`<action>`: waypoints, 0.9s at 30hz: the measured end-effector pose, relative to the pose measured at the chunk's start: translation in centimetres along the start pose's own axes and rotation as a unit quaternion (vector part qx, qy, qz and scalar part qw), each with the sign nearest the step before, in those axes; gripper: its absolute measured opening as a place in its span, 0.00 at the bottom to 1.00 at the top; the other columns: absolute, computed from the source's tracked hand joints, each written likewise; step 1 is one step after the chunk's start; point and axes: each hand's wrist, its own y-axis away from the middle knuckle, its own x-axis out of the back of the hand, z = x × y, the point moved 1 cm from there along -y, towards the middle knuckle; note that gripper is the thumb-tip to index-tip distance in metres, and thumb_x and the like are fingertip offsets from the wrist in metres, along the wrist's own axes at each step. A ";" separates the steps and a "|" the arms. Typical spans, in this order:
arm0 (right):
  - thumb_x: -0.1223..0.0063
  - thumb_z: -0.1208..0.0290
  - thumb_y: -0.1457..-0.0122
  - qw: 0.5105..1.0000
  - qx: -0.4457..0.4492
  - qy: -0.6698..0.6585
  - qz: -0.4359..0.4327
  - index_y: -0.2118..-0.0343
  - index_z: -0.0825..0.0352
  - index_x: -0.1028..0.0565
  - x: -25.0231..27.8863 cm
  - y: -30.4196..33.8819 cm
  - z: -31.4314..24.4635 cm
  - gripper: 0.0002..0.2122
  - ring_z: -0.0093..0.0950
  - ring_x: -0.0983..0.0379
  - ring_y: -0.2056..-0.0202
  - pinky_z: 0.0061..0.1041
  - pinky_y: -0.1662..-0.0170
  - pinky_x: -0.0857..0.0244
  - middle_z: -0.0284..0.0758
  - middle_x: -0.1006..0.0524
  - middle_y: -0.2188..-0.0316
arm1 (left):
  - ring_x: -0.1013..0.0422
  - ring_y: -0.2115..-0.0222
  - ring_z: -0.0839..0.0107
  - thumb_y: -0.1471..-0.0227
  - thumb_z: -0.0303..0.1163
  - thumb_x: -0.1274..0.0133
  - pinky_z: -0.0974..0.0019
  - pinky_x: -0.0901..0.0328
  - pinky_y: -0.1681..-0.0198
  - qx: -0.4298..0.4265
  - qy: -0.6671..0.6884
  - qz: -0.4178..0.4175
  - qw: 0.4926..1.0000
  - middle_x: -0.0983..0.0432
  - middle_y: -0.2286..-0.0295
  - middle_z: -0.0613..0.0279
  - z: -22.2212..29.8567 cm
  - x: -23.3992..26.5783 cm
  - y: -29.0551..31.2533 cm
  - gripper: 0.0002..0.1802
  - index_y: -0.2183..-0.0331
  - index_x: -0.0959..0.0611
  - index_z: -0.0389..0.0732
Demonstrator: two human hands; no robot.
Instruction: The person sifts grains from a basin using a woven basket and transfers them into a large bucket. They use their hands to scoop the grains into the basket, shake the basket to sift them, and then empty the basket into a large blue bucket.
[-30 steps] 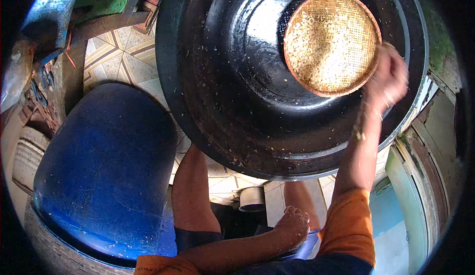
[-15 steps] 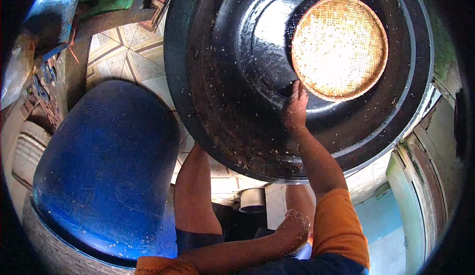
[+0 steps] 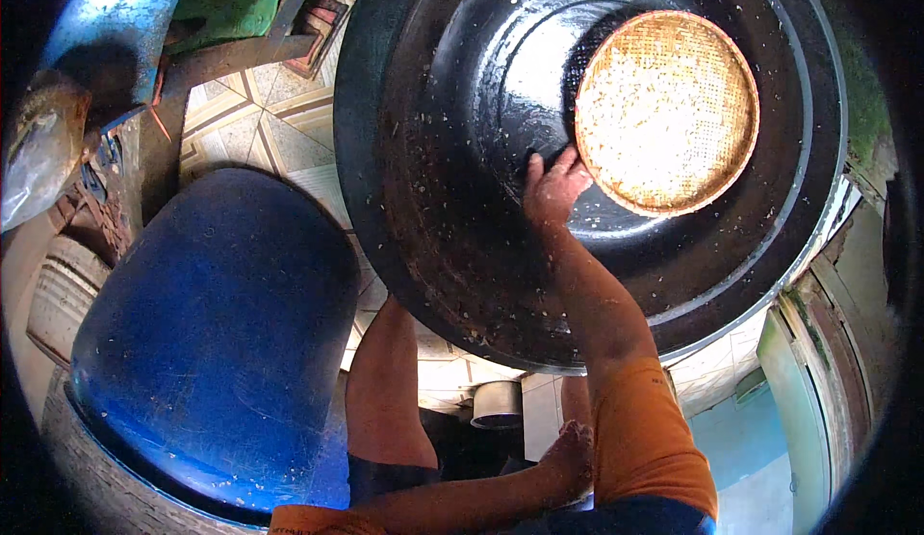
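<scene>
A round woven basket tray (image 3: pixel 669 112), pale and brightly lit, sits in a large dark round basin (image 3: pixel 462 275), right of its middle. Pale flakes or grains are scattered over its mesh. My right hand (image 3: pixel 556 187) reaches into the basin at the tray's lower left rim. Its fingers are spread, with whitish residue on them; the nearest fingertips meet or almost meet the rim, and nothing is gripped. My left hand (image 3: pixel 570 448) lies across my lap near my right knee, also marked with whitish residue. Its fingers are hidden, partly behind my right sleeve.
A big blue plastic barrel (image 3: pixel 217 333) stands left of my legs. Beneath the basin's near edge is a small metal pot (image 3: pixel 497 405) on the tiled floor (image 3: pixel 289 131). Pale bits stick to the basin's wall. A clear plastic bag (image 3: pixel 43 165) hangs at far left.
My right hand has shifted slightly left along the tray's rim, and its fingers have spread apart. The whole view has moved a little, so the tray appears slightly lower.
</scene>
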 end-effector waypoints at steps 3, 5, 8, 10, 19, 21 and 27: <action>0.52 0.58 0.42 0.989 0.141 -0.030 -0.019 0.40 0.76 0.53 1.3 -0.7 -1.4 0.35 0.57 0.56 0.40 0.50 0.39 0.63 0.62 0.52 0.41 | 0.35 0.62 0.52 0.54 0.32 0.52 0.54 0.42 0.55 -0.015 -0.006 -0.059 0.998 0.30 0.62 0.42 -0.1 0.3 -0.4 0.21 0.58 0.26 0.29; 0.52 0.59 0.43 0.988 0.146 -0.054 -0.008 0.39 0.75 0.54 1.8 -2.4 -1.8 0.36 0.56 0.56 0.40 0.49 0.39 0.63 0.61 0.52 0.41 | 0.35 0.61 0.53 0.54 0.31 0.52 0.53 0.42 0.56 -0.018 0.013 -0.093 0.995 0.30 0.64 0.43 0.0 1.8 -0.4 0.20 0.59 0.26 0.28; 0.50 0.62 0.44 0.994 0.104 -0.034 -0.015 0.40 0.74 0.50 1.5 -3.3 -3.0 0.34 0.51 0.53 0.39 0.47 0.39 0.61 0.57 0.48 0.41 | 0.32 0.67 0.55 0.57 0.35 0.51 0.52 0.42 0.63 -0.056 0.008 0.111 0.992 0.26 0.72 0.50 -0.5 -1.9 -0.3 0.14 0.72 0.17 0.36; 0.50 0.66 0.44 0.961 0.252 -0.057 -0.095 0.41 0.74 0.49 2.5 -3.5 -4.2 0.32 0.50 0.52 0.40 0.46 0.39 0.59 0.55 0.46 0.42 | 0.34 0.66 0.55 0.57 0.33 0.51 0.53 0.42 0.63 -0.044 0.023 0.005 0.999 0.29 0.71 0.49 0.1 2.5 0.1 0.14 0.69 0.20 0.33; 0.51 0.75 0.51 0.973 0.206 -0.101 -0.010 0.38 0.72 0.56 3.5 -15.7 -10.9 0.37 0.52 0.60 0.37 0.40 0.36 0.60 0.56 0.56 0.39 | 0.34 0.69 0.58 0.56 0.36 0.50 0.54 0.43 0.64 -0.087 -0.009 0.064 0.994 0.29 0.73 0.50 0.4 3.7 0.7 0.15 0.68 0.20 0.34; 0.50 0.75 0.52 0.977 0.196 -0.066 -0.051 0.38 0.71 0.57 4.0 -16.4 -11.5 0.39 0.50 0.62 0.36 0.39 0.35 0.61 0.54 0.57 0.37 | 0.31 0.67 0.57 0.55 0.39 0.51 0.52 0.41 0.62 -0.058 -0.088 0.023 0.994 0.27 0.71 0.50 0.9 5.0 1.0 0.16 0.70 0.18 0.36; 0.61 0.80 0.49 0.895 0.429 0.008 -0.121 0.37 0.70 0.56 1.9 -9.1 -7.4 0.34 0.39 0.62 0.35 0.39 0.35 0.62 0.43 0.57 0.35 | 0.31 0.66 0.56 0.54 0.38 0.51 0.51 0.40 0.61 -0.061 0.060 0.052 0.995 0.27 0.70 0.50 0.4 2.6 -0.4 0.17 0.69 0.18 0.35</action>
